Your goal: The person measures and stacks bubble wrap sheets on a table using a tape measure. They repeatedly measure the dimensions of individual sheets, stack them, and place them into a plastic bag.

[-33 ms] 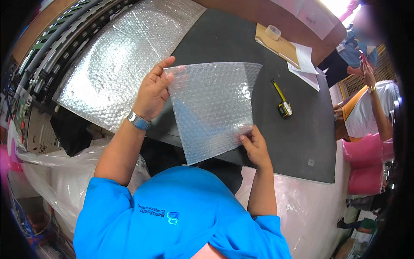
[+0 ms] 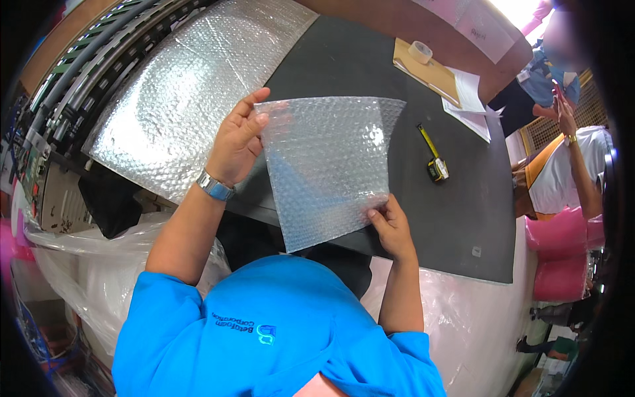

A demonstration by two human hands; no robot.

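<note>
A clear piece of bubble wrap [image 2: 331, 162] is stretched between my two hands over the front edge of the dark table. My left hand [image 2: 237, 142] pinches its upper left corner between thumb and fingers. At the lower right edge, my right hand [image 2: 391, 225] grips it with the thumb on top. The wrap's upper right corner curls over slightly, and my blue shirt shows through the lower part. Whether it is one layer or a pouch, I cannot tell.
A silvery bubble sheet [image 2: 192, 86] covers the table's left side, beside a machine with rollers [image 2: 99, 76]. On the dark tabletop [image 2: 463, 218] lies a tape measure [image 2: 436, 169], its yellow blade partly out. Farther back are a brown clipboard [image 2: 430, 71], a tape roll [image 2: 420, 51] and papers [image 2: 466, 92]. People stand at right.
</note>
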